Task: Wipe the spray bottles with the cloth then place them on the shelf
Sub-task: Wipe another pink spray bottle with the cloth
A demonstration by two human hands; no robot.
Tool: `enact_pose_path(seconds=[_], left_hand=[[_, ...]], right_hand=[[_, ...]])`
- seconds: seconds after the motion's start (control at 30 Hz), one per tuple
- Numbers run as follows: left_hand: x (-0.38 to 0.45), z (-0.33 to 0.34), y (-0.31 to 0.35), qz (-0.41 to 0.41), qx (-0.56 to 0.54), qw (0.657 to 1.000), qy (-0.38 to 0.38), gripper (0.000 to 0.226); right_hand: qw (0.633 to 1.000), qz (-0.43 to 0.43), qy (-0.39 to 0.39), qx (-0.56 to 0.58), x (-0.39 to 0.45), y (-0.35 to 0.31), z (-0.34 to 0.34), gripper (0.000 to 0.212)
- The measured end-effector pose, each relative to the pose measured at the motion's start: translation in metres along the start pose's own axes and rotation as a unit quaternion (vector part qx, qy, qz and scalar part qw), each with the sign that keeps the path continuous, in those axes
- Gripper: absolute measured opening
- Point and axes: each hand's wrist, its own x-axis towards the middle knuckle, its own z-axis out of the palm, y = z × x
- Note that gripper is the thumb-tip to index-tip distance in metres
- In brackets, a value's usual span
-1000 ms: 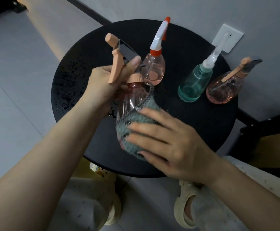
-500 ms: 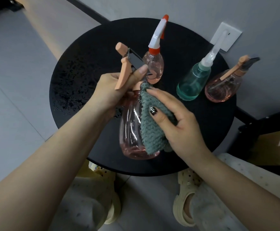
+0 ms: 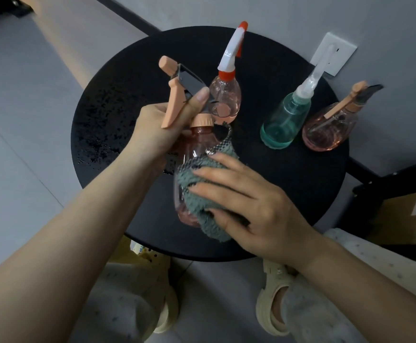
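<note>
**Wiping the pink spray bottle: cloth on the body**

Round black table [image 3: 288,184], wet droplets speckling its left part. My legs and cream clogs [image 3: 272,303] show below its near edge.

Left hand [image 3: 157,134]: fingers and thumb curled round the neck and peach trigger of the pink spray bottle [image 3: 189,154], which I hold tilted above the near half of the table, nozzle pointing up and left. Thumb lies along the dark sprayer head.

Right hand [image 3: 249,206]: fingers spread fairly straight, pressing the grey-green cloth [image 3: 202,194] flat against the bottle's right side and lower body. The cloth wraps from just below the collar down past the base; one corner hangs free under my palm.

Standing on the table, untouched:
- small pink bottle with white-and-red sprayer [image 3: 225,97], far centre, just behind the held bottle;
- teal bottle with clear sprayer [image 3: 284,122], far right;
- pink bottle with peach trigger [image 3: 330,127], at the right edge, just beside the teal one.

White wall plate [image 3: 335,56] behind the table.
</note>
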Motion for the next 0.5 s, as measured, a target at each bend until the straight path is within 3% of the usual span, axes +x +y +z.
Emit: enact_pose_path(seconds=[0.17,0.27,0.4,0.5], left_hand=[[-0.005,0.007,-0.002,-0.005,0.019,1.0,-0.023,0.054],[-0.006,0.007,-0.002,0.004,0.039,0.999,-0.013,0.054],[-0.004,0.001,0.001,0.026,0.058,0.998,0.028,0.057],[-0.003,-0.002,0.003,0.02,0.066,0.997,0.03,0.046]], right_hand=[[0.977,0.157,0.087,0.115,0.009,-0.003,-0.001,0.038],[0.973,0.177,0.091,0.112,0.01,-0.007,0.004,0.04],[0.998,0.06,0.013,-0.02,0.001,-0.011,0.015,0.036],[0.99,-0.062,-0.046,-0.121,-0.003,-0.007,0.018,0.032]])
